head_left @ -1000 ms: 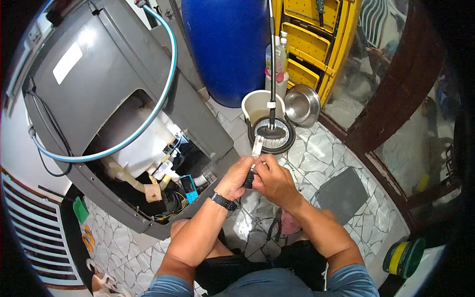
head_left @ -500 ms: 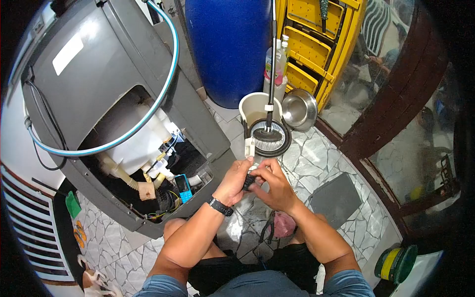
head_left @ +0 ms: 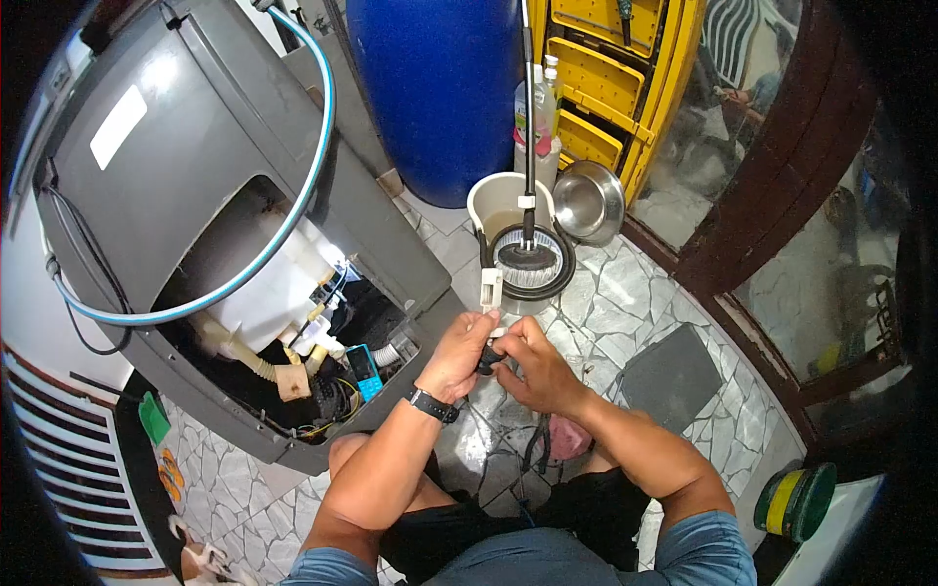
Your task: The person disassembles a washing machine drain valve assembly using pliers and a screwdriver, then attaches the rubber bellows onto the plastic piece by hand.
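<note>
My left hand [head_left: 457, 356], with a black watch at the wrist, is closed on a small white plastic part [head_left: 491, 288] that points away from me. My right hand [head_left: 535, 363] is pinched against the near end of the same part, its fingertips close to my left ones. A dark ribbed piece [head_left: 490, 359] sits between the two hands, partly hidden by the fingers. To the left stands a grey machine casing [head_left: 186, 127] with an opening that shows white parts, hoses and wires. A blue-framed device [head_left: 364, 373] rests at the opening's lower edge.
Beyond my hands are a mop bucket [head_left: 479, 200] with a mop [head_left: 529, 146], a metal bowl [head_left: 589, 202] and a blue barrel [head_left: 440, 98]. A grey panel [head_left: 672, 381] lies on the floor at right. A blue-white hose [head_left: 326, 107] loops over the casing.
The view has shifted slightly. The right-hand fingers have moved from over the dark ribbed piece up to the near end of the white part; the left hand keeps its hold.
</note>
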Action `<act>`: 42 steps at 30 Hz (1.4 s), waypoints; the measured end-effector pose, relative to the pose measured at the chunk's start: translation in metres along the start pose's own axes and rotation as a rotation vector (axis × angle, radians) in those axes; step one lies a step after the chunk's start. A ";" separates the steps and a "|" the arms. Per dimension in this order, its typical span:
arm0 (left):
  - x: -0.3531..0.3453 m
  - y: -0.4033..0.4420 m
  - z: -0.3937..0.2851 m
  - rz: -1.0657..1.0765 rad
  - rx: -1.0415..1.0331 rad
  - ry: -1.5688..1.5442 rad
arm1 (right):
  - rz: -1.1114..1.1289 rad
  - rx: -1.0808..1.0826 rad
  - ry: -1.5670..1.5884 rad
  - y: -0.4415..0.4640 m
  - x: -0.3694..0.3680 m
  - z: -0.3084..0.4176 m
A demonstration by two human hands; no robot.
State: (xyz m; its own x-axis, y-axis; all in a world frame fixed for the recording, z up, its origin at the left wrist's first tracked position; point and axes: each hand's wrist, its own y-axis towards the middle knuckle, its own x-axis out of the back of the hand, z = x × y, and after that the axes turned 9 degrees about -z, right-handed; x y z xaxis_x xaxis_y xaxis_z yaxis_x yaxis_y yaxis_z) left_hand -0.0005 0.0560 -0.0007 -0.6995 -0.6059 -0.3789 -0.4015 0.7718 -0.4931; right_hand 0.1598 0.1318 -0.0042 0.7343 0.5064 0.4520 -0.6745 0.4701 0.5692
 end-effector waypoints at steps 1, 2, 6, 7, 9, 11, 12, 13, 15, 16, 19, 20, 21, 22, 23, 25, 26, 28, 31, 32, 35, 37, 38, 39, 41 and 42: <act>0.001 0.000 0.001 -0.008 0.003 -0.002 | 0.013 -0.021 -0.023 -0.001 -0.002 0.000; 0.000 0.000 0.002 -0.013 0.016 0.001 | 0.016 -0.025 -0.018 -0.002 -0.002 0.000; -0.008 -0.004 0.001 -0.008 0.069 -0.001 | 0.054 0.050 -0.233 0.004 0.000 0.003; -0.007 -0.003 0.002 -0.009 0.067 -0.003 | 0.081 0.061 -0.276 0.006 -0.001 0.002; -0.006 -0.001 0.004 -0.002 0.077 -0.063 | 0.114 0.074 -0.311 0.011 0.000 0.002; -0.006 -0.004 0.002 -0.022 0.108 -0.064 | 0.258 0.051 -0.240 0.020 0.010 -0.001; -0.007 -0.005 0.003 -0.040 0.142 -0.066 | 0.260 0.049 -0.239 0.019 0.012 -0.004; -0.006 -0.004 0.005 -0.040 0.144 -0.065 | 0.289 0.051 -0.192 0.019 0.013 -0.009; -0.006 0.000 0.008 -0.029 0.130 -0.059 | 0.310 0.050 -0.149 0.018 0.016 -0.012; -0.005 0.001 0.007 -0.028 0.133 -0.059 | 0.286 0.041 -0.151 0.018 0.016 -0.011; -0.002 0.005 0.004 -0.027 0.114 -0.033 | 0.190 -0.015 -0.057 0.012 0.006 -0.012; -0.001 0.008 0.003 -0.022 0.072 -0.064 | 0.110 -0.065 0.036 0.009 0.001 -0.013; -0.001 0.011 0.003 -0.016 0.031 -0.096 | 0.110 -0.064 0.036 0.005 -0.005 -0.011; -0.001 0.013 0.007 -0.017 0.031 -0.096 | 0.041 -0.118 0.080 0.001 -0.013 -0.007; -0.002 0.015 0.013 -0.078 0.010 -0.082 | -0.029 -0.171 0.124 -0.003 -0.020 -0.004; -0.010 0.011 0.011 -0.204 -0.060 -0.039 | -0.107 -0.202 0.110 -0.011 -0.036 -0.005; -0.009 0.012 0.011 -0.204 -0.057 -0.035 | -0.183 -0.236 0.096 -0.014 -0.041 -0.006; -0.008 0.014 0.009 -0.232 -0.132 0.020 | -0.204 -0.238 0.083 -0.013 -0.045 -0.002; 0.000 0.019 0.015 -0.231 -0.146 0.044 | -0.184 -0.171 0.002 -0.008 -0.044 -0.006; 0.004 0.021 0.019 -0.226 -0.145 0.071 | -0.141 -0.113 -0.065 -0.010 -0.044 -0.007; -0.005 0.011 0.011 -0.212 -0.088 0.078 | -0.126 -0.120 -0.015 -0.017 -0.046 -0.018; -0.004 0.014 0.018 -0.212 -0.115 0.069 | -0.114 -0.085 -0.032 -0.015 -0.035 -0.014; -0.004 0.016 0.023 -0.213 -0.138 0.058 | -0.098 -0.054 -0.050 -0.015 -0.032 -0.012; -0.004 0.015 0.023 -0.203 -0.129 0.030 | -0.099 -0.055 -0.053 -0.013 -0.029 -0.014; 0.006 0.026 0.029 -0.152 -0.057 -0.013 | -0.015 -0.086 -0.093 -0.010 -0.023 -0.017; 0.007 0.027 0.030 -0.106 0.011 -0.053 | -0.014 -0.089 -0.097 -0.009 -0.018 -0.014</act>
State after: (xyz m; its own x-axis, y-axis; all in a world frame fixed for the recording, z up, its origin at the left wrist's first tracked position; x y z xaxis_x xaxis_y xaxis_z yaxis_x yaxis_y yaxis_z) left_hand 0.0015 0.0669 -0.0398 -0.6211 -0.6937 -0.3648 -0.4648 0.7008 -0.5412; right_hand 0.1517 0.1283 -0.0276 0.7447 0.4289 0.5113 -0.6650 0.5413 0.5145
